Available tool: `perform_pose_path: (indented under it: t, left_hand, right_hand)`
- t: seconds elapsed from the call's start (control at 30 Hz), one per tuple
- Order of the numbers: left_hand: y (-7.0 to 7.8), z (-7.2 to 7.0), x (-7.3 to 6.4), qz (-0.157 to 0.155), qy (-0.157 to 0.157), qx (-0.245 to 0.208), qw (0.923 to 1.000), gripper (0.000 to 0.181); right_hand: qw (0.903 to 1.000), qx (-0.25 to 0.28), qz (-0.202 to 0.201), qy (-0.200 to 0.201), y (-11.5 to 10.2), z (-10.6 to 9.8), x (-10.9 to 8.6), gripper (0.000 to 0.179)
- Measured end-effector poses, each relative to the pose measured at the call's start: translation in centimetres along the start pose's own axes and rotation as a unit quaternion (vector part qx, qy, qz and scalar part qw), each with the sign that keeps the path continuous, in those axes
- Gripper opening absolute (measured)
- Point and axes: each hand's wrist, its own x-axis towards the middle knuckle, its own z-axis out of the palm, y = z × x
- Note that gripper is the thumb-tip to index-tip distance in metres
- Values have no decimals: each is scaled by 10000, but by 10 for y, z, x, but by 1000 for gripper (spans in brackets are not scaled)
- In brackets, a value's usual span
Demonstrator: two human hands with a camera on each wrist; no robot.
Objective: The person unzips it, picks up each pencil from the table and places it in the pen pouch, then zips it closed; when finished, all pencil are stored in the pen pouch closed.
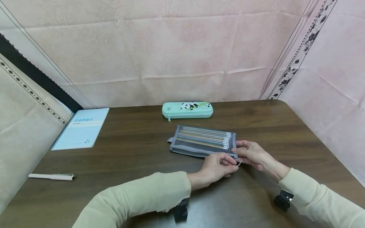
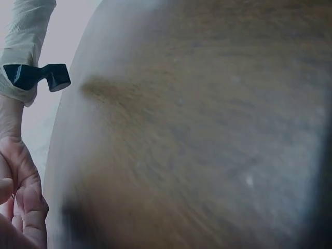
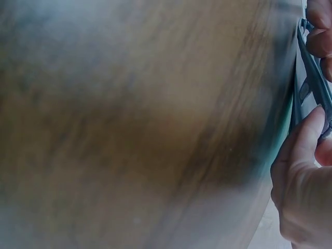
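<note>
A grey zippered pencil pouch [image 1: 199, 149] lies on the table, several pencils [image 1: 203, 137] showing through its see-through top. With thumb and fingers, my right hand [image 1: 255, 156] grips the pouch's right end; the right wrist view shows the thumb against the pouch's edge [image 3: 314, 78]. At the front right corner, my left hand [image 1: 215, 167] pinches the zipper's ring pull [image 1: 239, 162]. Both hands nearly meet there. In the left wrist view the fingers are curled, and the pull is hidden.
Behind the pouch lies a mint pencil case [image 1: 187, 110] with a panda print. A light blue notebook [image 1: 81, 129] rests at the table's far left, and a white pen [image 1: 52, 177] lies nearer on that side. Patterned cloth [image 1: 176, 57] hangs along the back and sides.
</note>
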Motion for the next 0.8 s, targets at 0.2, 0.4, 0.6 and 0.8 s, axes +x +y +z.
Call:
perform_pose_path:
  t: [0.2,0.4,0.6,0.8]
  left_hand:
    - [-2,-4,1,-1,53,-116,9999,7]
    - [-2,-2,-1,124,-38,-103,9999,15]
    - [-2,-2,2,-75,182,-390,9990,8]
    - [-3,-8,6,-376,278,-519,9976,12]
  right_hand:
    - [9999,74,35,58,0,0,-2,57]
    - [10000,47,-61,55,1,1,-2,56]
    - [9998,149,103,47,0,1,-3,59]
    - [9996,223,173,33,-1,2,-3,59]
